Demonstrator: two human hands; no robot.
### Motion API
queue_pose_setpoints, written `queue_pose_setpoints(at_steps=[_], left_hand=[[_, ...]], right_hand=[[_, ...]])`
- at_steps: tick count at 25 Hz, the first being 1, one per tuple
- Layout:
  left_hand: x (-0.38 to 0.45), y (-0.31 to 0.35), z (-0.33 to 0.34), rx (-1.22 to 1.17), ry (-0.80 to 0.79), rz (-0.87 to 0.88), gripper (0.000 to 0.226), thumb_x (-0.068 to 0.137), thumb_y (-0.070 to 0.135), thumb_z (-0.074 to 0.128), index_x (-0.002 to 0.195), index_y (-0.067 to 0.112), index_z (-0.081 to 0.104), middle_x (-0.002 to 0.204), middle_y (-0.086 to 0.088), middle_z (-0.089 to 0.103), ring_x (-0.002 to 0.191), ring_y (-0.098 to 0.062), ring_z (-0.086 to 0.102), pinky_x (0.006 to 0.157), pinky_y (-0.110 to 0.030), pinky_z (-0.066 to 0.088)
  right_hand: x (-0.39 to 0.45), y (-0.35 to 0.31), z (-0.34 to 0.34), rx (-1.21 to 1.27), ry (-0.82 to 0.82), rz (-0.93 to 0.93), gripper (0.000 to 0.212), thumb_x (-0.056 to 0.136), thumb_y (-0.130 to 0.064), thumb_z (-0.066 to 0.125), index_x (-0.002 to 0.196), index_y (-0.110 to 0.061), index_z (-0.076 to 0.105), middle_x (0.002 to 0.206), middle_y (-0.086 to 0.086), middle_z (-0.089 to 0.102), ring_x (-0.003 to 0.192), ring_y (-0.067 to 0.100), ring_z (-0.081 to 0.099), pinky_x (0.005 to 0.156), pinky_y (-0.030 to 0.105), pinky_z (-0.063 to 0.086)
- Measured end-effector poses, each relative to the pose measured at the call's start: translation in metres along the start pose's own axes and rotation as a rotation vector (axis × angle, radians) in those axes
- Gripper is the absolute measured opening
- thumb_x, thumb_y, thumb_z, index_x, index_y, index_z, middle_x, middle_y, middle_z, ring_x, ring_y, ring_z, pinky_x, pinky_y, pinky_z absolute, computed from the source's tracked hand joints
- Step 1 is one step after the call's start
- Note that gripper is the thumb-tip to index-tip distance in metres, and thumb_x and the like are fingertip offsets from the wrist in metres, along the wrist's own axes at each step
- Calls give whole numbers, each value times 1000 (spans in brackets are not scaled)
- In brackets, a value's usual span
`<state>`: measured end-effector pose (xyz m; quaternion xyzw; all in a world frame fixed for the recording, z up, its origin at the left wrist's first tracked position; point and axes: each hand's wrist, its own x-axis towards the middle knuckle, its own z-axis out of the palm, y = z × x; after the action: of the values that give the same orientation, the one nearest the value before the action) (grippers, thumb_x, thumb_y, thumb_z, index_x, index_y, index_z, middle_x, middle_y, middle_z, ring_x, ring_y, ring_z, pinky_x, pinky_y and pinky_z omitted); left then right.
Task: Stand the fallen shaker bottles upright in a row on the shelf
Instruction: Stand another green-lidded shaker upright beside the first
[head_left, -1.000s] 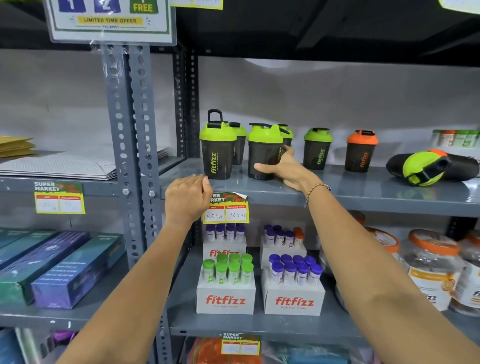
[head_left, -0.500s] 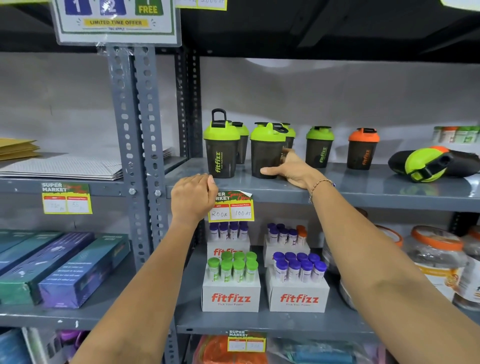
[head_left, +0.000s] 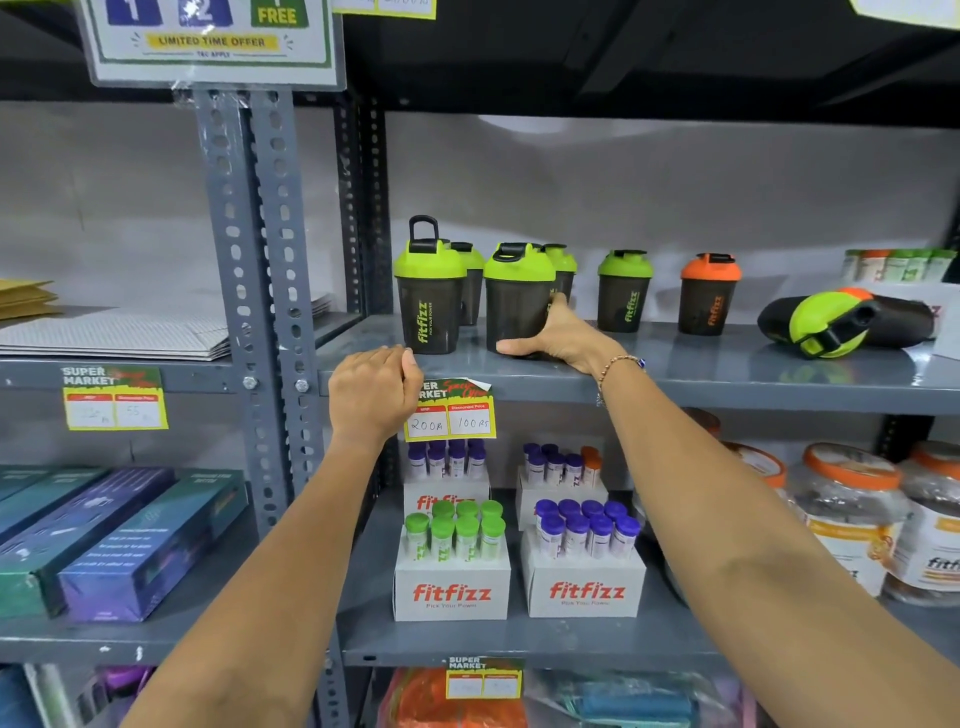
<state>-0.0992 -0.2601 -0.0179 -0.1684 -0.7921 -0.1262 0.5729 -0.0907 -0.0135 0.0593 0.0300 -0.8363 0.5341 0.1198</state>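
Several dark shaker bottles stand upright on the grey shelf (head_left: 727, 374). My right hand (head_left: 563, 338) wraps around the base of a green-lidded shaker (head_left: 517, 296), second from the left in the front. Beside it to the left stands another green-lidded shaker (head_left: 428, 296) with its loop handle raised. Two more green-lidded ones stand behind these. Further right are a green-lidded shaker (head_left: 623, 291) and an orange-lidded shaker (head_left: 709, 293), both upright. Two fallen shakers (head_left: 831, 322) lie on their sides at the far right. My left hand (head_left: 371, 395) is curled over the shelf's front edge.
A price tag (head_left: 449, 413) hangs from the shelf edge beside my left hand. Boxes of fitfizz tubes (head_left: 452, 561) and large jars (head_left: 852, 519) fill the shelf below. A perforated steel upright (head_left: 249, 286) stands left of the bottles.
My right hand stays on the green-lidded shaker, its grip now lower around the base. The view has shifted slightly; my left hand has not moved off the shelf edge.
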Motion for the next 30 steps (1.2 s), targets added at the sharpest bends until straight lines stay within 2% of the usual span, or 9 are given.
queue_pose_setpoints(at_steps=[4,7,9,13,18,22,23,27,30], left_hand=[[-1,1,-1,9,-8,-6,50,93,23,32,76,4,74,71,-10,73,64,-27,68,59,-34,51],[-1,1,-1,2,-3,-8,49,93,23,33,76,4,75,70,-9,73,63,-27,68,58,-33,51],[0,1,-1,1,-3,-1,50,93,23,32,76,4,75,70,-10,73,63,-27,68,58,-33,51],[-2,2,0,14,4,-9,50,94,23,31,76,4,74,69,-9,73,62,-27,68,57,-34,50],[-1,3,-1,14,15,-10,49,93,23,32,76,5,74,69,-8,72,61,-27,67,57,-34,48],[-1,4,-2,17,25,0,49,93,22,32,75,5,74,67,-8,72,60,-27,67,56,-33,48],[-1,4,-2,16,26,-3,49,93,22,32,75,5,74,67,-8,72,60,-27,67,56,-33,48],[-1,4,-3,10,27,-3,48,92,22,33,74,5,74,66,-8,72,59,-26,66,55,-33,47],[-1,3,-3,10,24,3,48,92,21,33,74,5,74,65,-8,71,58,-26,66,55,-32,47]], right_hand=[[3,3,-3,182,-11,21,106,62,5,82,146,-7,18,127,12,54,119,29,55,104,43,45],[1,2,-1,5,-6,-6,108,57,-18,90,142,-8,24,129,8,54,116,22,56,102,36,46],[1,1,0,11,-1,-4,113,56,-22,90,143,-8,20,132,7,52,119,23,53,105,37,44],[4,4,-4,215,-11,7,99,64,10,77,144,-4,20,138,18,49,121,32,54,106,45,43],[1,2,-2,3,15,-11,119,54,-24,91,145,-9,15,129,5,44,119,22,46,101,34,42],[3,5,-5,227,-12,43,104,61,6,81,143,-5,18,117,17,59,104,27,62,88,35,55],[3,4,-4,226,-14,39,105,60,6,82,143,-5,19,117,16,59,105,27,62,88,35,55],[3,2,-3,15,3,3,116,52,-24,92,143,-6,22,128,6,53,119,22,53,103,35,44],[4,3,-5,185,-24,42,109,58,0,86,145,-4,19,131,16,53,120,30,54,105,43,44]])
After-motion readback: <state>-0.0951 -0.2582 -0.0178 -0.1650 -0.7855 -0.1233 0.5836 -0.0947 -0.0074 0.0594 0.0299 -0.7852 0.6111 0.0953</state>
